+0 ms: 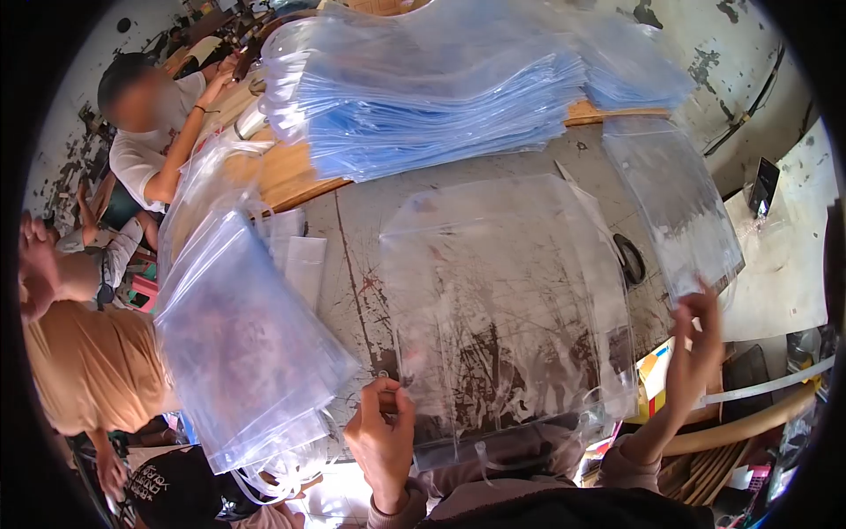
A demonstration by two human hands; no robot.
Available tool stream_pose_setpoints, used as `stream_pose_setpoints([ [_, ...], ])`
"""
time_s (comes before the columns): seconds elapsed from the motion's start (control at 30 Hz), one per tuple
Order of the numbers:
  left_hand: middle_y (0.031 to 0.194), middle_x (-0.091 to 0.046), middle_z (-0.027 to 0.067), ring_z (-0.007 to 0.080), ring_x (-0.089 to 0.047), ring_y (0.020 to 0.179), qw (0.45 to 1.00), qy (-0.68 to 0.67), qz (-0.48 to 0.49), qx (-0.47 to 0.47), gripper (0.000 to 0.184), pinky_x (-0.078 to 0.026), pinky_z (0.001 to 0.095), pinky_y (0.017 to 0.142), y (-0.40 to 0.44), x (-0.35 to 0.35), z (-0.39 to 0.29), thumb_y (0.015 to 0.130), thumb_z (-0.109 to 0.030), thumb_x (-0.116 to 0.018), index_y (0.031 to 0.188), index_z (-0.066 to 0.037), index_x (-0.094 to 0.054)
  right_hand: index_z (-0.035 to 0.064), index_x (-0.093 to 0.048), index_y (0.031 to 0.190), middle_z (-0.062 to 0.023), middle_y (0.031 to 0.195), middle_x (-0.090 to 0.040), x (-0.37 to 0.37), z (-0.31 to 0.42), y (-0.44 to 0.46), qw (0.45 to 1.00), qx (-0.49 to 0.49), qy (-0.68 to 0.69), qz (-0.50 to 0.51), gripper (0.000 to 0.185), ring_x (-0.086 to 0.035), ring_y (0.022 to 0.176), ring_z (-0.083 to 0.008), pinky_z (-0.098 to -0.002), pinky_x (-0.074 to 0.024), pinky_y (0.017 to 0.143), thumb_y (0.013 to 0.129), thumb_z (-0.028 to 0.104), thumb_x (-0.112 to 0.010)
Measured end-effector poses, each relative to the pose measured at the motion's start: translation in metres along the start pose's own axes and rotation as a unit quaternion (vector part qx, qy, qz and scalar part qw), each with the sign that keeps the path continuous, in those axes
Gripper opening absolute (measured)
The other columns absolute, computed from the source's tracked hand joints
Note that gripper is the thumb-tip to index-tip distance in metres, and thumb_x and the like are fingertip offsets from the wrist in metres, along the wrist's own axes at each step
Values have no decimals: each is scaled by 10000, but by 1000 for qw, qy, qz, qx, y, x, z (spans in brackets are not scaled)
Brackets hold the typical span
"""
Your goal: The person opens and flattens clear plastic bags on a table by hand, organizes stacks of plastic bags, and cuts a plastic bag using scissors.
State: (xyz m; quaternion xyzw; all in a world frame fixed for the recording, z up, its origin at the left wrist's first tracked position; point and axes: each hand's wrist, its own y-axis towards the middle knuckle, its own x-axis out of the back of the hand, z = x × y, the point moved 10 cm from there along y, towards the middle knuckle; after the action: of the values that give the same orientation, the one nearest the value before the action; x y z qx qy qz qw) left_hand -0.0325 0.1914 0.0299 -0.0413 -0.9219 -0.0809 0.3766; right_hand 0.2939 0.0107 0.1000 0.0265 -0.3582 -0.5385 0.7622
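A clear plastic bag (502,309) lies spread on the scratched grey tabletop in front of me. My left hand (381,434) is at its lower left edge, the fingers curled in and the thumb and forefinger pinched on the plastic. My right hand (696,348) is off to the right, with its fingers apart. Its fingertips are close to the bottom end of a narrower clear plastic piece (674,198); whether they touch it is hard to see. Between the two plastics lie scissors (633,258) with black handles, their blades pointing away.
A tall stack of bluish plastic sheets (432,110) covers the back. More clear plastic bags with cord handles (251,335) hang over the left side. A phone (764,187) stands at the right. A person (154,123) sits at the back left; another in brown (97,361) is at the left.
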Motion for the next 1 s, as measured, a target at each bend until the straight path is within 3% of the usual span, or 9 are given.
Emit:
stream_pose_setpoints([
  [0.13,638,-610,64,130,-594,551,1000,-6,2,-6,78,-434,241,501,2,-1,-1,750,-2,-599,824,-13,-578,6,-571,1096,-65,839,-540,-57,-18,-9,987,-8,-38,158,286,-532,738,-132,-234,-442,599,813,43,-574],
  [0.23,648,-605,84,195,-617,554,999,3,7,-53,119,-471,289,502,4,0,-6,728,9,-625,822,-29,-562,0,-576,1084,-64,828,-520,-61,-16,-10,984,-27,-45,171,285,-524,718,-131,-233,-441,593,802,37,-585],
  [0.37,730,-605,94,215,-616,608,994,-8,34,-102,132,-476,315,544,5,-4,-17,717,10,-628,825,-36,-566,3,-572,1094,-60,815,-499,-62,-13,-10,984,0,-42,173,307,-505,690,-128,-231,-436,586,788,17,-589],
  [0.47,822,-591,111,239,-608,677,987,-11,62,-145,145,-480,330,592,4,-8,-36,712,-8,-643,837,-37,-575,9,-568,1089,-50,793,-485,-65,-14,-12,983,-28,32,176,304,-486,678,-120,-226,-423,574,785,-11,-572],
  [0.53,843,-585,118,274,-594,772,983,-3,25,-181,112,-464,339,691,4,-1,-49,711,-23,-623,818,-16,-591,14,-554,1078,-37,763,-463,-66,-10,-12,980,-25,71,183,292,-466,656,-107,-224,-405,555,790,-31,-542],
  [1.0,792,-587,115,285,-584,655,984,-64,97,-132,53,-455,333,585,3,-14,-28,777,-32,-601,825,-13,-615,20,-536,1081,28,725,-390,-83,-16,-17,952,-71,157,251,282,-365,615,-46,-179,-317,545,803,-26,-541],
])
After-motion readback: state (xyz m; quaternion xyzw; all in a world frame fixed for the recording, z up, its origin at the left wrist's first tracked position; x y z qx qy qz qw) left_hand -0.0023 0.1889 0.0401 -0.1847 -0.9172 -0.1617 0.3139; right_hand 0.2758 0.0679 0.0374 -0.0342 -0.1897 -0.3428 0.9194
